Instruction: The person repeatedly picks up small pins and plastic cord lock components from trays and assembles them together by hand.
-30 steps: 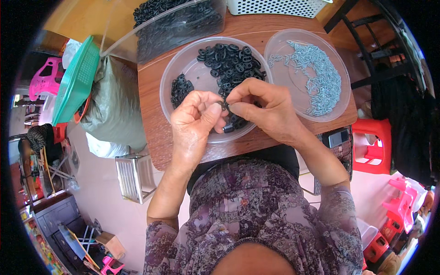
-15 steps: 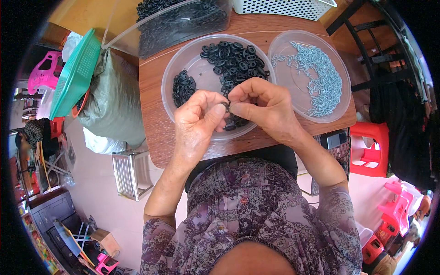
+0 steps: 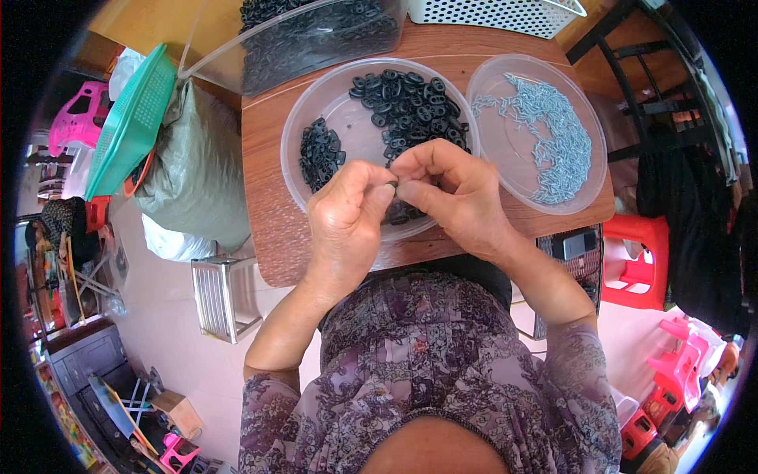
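Observation:
My left hand and my right hand meet fingertip to fingertip over the near rim of a round clear tray. A small dark piece shows between the fingertips, mostly hidden; my left thumb and fingers pinch it. The right thumb and forefinger are also pinched together against it, and whatever else they hold is hidden. In the tray lie a large heap of black two-holed oval plastic parts and, to its left, a heap of smaller black parts. Silvery screw-like pins fill a second clear tray at the right.
A clear bin of black parts and a white perforated basket stand at the back of the wooden table. Left of it are a stuffed sack, a green basket and a metal stool. A red stool stands right.
Both hands stay over the tray's near edge, with the fingertips drawn closer around the dark piece, which shows less. The whole view has shifted slightly.

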Motion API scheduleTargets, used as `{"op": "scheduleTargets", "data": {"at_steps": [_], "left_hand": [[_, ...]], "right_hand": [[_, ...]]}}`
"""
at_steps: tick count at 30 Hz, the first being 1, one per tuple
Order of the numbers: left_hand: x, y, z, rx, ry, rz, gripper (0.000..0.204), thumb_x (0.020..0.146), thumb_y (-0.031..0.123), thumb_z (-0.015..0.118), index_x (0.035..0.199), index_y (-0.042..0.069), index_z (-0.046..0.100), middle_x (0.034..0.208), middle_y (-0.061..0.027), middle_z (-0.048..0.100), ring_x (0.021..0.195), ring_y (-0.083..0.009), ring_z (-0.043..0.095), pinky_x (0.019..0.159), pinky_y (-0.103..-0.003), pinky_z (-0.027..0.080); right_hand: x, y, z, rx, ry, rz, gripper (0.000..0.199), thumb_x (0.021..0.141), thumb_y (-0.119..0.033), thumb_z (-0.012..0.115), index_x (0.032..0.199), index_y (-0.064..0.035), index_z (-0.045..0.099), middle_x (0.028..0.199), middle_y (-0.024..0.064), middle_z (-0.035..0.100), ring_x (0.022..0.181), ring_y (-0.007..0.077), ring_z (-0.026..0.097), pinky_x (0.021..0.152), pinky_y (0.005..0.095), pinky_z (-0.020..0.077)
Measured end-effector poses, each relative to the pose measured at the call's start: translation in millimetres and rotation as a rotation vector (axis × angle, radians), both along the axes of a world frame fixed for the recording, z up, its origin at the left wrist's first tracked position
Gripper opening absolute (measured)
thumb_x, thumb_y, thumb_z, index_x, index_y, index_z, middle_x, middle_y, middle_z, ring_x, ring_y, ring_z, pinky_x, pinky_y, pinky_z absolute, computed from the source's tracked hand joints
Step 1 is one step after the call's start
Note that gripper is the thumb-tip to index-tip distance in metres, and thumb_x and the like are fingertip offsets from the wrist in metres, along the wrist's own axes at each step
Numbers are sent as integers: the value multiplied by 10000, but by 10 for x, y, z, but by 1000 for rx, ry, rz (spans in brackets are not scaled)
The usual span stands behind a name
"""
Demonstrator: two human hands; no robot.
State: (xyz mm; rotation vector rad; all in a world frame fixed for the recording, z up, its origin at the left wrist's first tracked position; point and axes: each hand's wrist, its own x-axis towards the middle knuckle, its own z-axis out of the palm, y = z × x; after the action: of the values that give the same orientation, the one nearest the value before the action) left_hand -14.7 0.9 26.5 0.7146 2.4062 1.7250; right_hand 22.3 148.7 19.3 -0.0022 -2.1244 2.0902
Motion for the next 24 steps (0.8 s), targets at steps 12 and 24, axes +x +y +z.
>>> {"op": "scheduleTargets", "data": {"at_steps": [12,24], "left_hand": [[84,47,-74,387,-459,126,63,817,-35,535,777,13,532,681,-4,542,526,-47,457,464,-197,393],[95,81,-97,481,-457,201,32,826,-29,536,813,0,539,681,-14,547,523,-55,467,470,-196,398]], "right_hand": [[-55,-147,-111,461,463,-114,166,692,8,600,840,-28,535,739,111,529,662,300,491,582,368,402],[-141,-216,-151,596,577,-181,203,671,-39,620,854,-30,534,730,111,518,649,304,475,566,385,385]]}}
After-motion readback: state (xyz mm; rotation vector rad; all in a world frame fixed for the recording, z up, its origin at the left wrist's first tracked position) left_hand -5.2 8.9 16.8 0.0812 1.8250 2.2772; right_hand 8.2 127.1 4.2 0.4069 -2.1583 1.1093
